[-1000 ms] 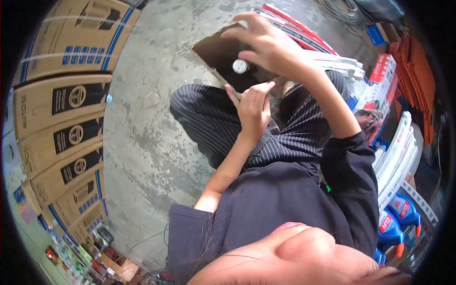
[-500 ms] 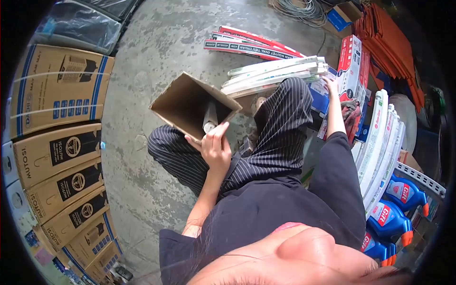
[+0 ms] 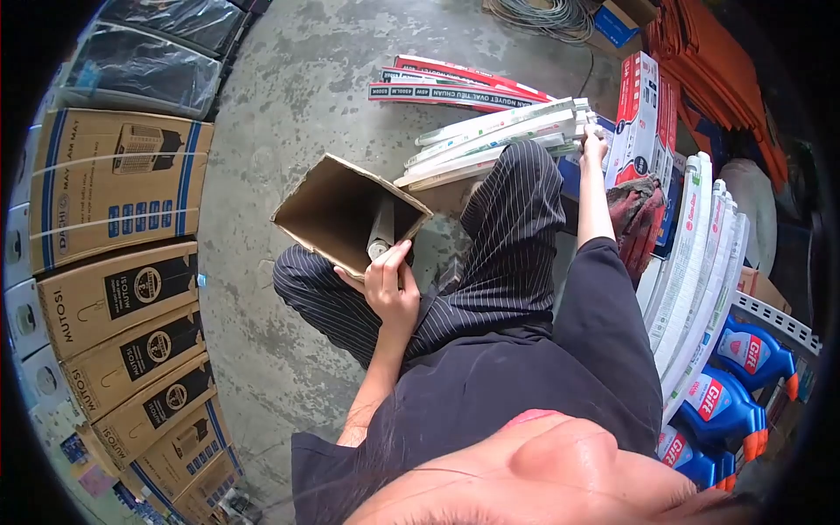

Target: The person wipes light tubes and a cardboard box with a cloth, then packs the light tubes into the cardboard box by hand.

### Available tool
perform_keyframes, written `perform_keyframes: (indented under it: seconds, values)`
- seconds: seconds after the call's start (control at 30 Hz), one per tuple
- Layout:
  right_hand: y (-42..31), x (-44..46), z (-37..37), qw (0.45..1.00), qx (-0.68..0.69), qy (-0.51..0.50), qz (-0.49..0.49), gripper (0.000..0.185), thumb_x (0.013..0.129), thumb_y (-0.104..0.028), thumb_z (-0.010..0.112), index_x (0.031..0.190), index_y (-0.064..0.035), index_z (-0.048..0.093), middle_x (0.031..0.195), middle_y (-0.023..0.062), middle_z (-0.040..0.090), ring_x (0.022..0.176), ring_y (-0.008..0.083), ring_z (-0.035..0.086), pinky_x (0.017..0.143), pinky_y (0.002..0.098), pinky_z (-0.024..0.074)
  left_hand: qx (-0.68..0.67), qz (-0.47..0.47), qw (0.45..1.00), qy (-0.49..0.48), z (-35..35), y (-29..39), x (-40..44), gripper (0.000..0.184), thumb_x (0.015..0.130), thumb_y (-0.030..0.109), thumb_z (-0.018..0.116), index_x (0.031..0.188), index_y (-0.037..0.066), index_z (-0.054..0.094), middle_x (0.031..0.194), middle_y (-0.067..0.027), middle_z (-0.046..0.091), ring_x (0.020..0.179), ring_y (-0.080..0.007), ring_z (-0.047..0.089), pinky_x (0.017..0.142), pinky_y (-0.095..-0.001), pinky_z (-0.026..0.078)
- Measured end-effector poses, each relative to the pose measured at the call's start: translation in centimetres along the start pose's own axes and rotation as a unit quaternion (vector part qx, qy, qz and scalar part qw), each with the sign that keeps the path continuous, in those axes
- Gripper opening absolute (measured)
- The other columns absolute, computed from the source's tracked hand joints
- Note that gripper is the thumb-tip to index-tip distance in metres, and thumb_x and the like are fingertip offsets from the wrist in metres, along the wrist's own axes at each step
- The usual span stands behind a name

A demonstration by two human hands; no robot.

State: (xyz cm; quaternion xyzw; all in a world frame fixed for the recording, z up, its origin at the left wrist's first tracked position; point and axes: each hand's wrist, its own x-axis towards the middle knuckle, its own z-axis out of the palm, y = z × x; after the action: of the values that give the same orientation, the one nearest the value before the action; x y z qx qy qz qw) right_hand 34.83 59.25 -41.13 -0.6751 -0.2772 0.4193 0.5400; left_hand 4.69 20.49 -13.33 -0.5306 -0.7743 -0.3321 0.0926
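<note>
A tall cardboard carton (image 3: 328,197) stands tilted by my left knee, its end open toward me. Inside, a long pale tube (image 3: 382,232) leans against the near right wall. My left hand (image 3: 391,287) grips the carton's rim, thumb outside and fingers over the edge beside the tube's end. Past my right knee lies a bundle of long white tube-light boxes (image 3: 490,136). My right arm reaches out to them. At their right end my right hand (image 3: 594,146) has its fingers curled on one box end; the fingertips are small and partly hidden.
Red-and-black light boxes (image 3: 464,91) lie on the concrete floor ahead. To my right are a red-and-white carton (image 3: 637,114), work gloves (image 3: 634,214), wrapped white tubes (image 3: 687,271) and blue Gift bottles (image 3: 717,398). Stacked brown cartons (image 3: 122,192) line the left.
My right hand has moved slightly forward and left, onto the ends of the white tube-light boxes. The carton's far rim has dropped a little; my left hand keeps hold of it.
</note>
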Motion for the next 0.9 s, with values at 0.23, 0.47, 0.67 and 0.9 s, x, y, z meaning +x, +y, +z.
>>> perform_keyframes:
  seconds: [0.23, 0.47, 0.67, 0.9]
  values:
    - [-2.0, 0.4, -2.3, 0.976, -0.143, 0.106, -0.129, 0.047, 0.077, -0.03, 0.074, 0.101, 0.0063, 0.058, 0.101, 0.0208, 0.064, 0.093, 0.032, 0.062, 0.083, 0.0392, 0.0464, -0.007, -0.005, 1.0, 0.008, -0.2, -0.1, -0.1, 0.034, 0.073, -0.002, 0.065, 0.1, 0.019, 0.066, 0.094, 0.0075, 0.065, 0.088, -0.012, 0.061, 0.112, -0.0548, 0.001]
    - [-17.6, -5.6, -3.3, 0.92, -0.233, 0.067, -0.308, 0.05, 0.083, -0.042, 0.065, 0.105, 0.0017, 0.054, 0.092, 0.019, 0.064, 0.084, 0.0353, 0.063, 0.077, 0.0412, 0.0458, -0.018, -0.005, 1.0, -0.001, 0.1, -0.6, -0.5, 0.036, 0.072, 0.002, 0.067, 0.102, 0.02, 0.067, 0.096, 0.0081, 0.065, 0.088, -0.0113, 0.06, 0.112, -0.0558, -0.001]
    - [-32.6, -17.5, -3.0, 0.885, -0.209, 0.05, -0.413, 0.047, 0.082, -0.046, 0.066, 0.108, -0.0064, 0.058, 0.097, 0.0102, 0.064, 0.088, 0.0244, 0.063, 0.079, 0.0356, 0.0465, -0.025, -0.001, 1.0, -0.001, 0.3, -1.0, -0.6, 0.036, 0.07, 0.004, 0.067, 0.103, 0.02, 0.067, 0.097, 0.0087, 0.064, 0.088, -0.0112, 0.059, 0.112, -0.0557, -0.002]
    - [-44.5, -29.7, -7.8, 0.788, -0.14, -0.043, -0.598, 0.027, 0.087, -0.022, 0.06, 0.094, 0.004, 0.063, 0.101, 0.0157, 0.063, 0.087, 0.0242, 0.064, 0.082, 0.0336, 0.0505, -0.028, -0.001, 1.0, 0.013, -0.2, -1.8, -0.9, 0.034, 0.072, 0.005, 0.066, 0.103, 0.02, 0.066, 0.096, 0.0086, 0.064, 0.088, -0.0109, 0.059, 0.112, -0.0548, -0.003]
